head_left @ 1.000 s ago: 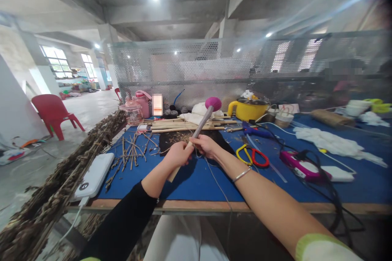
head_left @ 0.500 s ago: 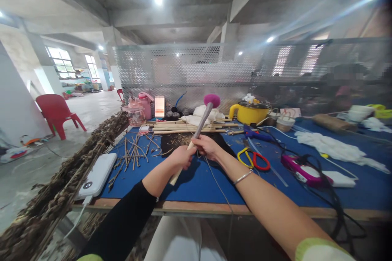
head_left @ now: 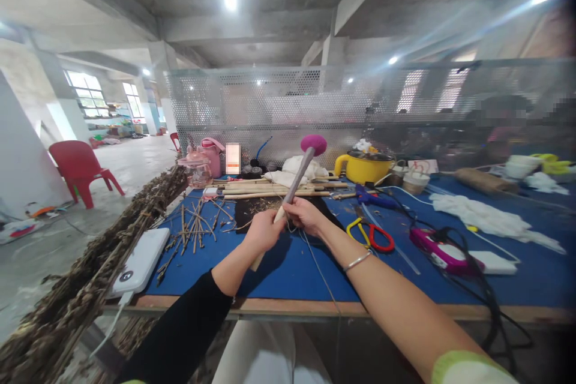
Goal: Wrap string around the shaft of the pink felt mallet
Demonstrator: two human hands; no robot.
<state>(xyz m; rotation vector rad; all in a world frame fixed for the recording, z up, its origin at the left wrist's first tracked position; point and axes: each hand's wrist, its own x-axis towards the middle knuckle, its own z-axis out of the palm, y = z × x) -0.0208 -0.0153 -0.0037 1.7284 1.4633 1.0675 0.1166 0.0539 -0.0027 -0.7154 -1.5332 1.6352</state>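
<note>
A pale wooden stick with a magenta fuzzy ball (head_left: 314,144) on its upper end is held slanting over the table. The stick's upper part has a smooth grey wrapping (head_left: 297,180). My left hand (head_left: 264,231) is closed around the bare wood lower down. Just above it, my right hand (head_left: 304,215) pinches the stick where the grey part meets the wood. A thin grey cord (head_left: 319,267) runs from beneath my right hand down over the table's front edge. Both palms are hidden.
On the blue table (head_left: 288,285) lie wooden rods (head_left: 276,195), dry twigs (head_left: 194,225), scissors (head_left: 381,238), a blue glue gun (head_left: 375,197) and a magenta power strip (head_left: 434,250). A yellow pot (head_left: 366,168) stands behind. A white power bank (head_left: 141,261) sits at left, beside bundled dried stems (head_left: 90,258).
My left hand has turned slightly on the stick, its fingers now less visible. The ball's position in view shifts slightly right. Both hands keep their hold.
</note>
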